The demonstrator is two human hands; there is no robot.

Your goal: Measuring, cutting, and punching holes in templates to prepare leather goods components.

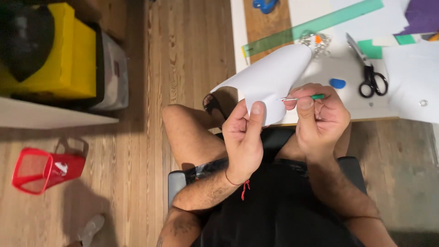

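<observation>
Two hands are raised above the lap at the edge of the surface (347, 68). A curved white sheet (274, 77) is pinched in the left hand (244, 137), thumb on its lower edge. A green-handled pin tool (304, 97) is clamped in the right hand (320, 119), its metal tip touching the sheet. Scissors (370, 73) and a green ruler (315, 25) lie on the surface beyond.
</observation>
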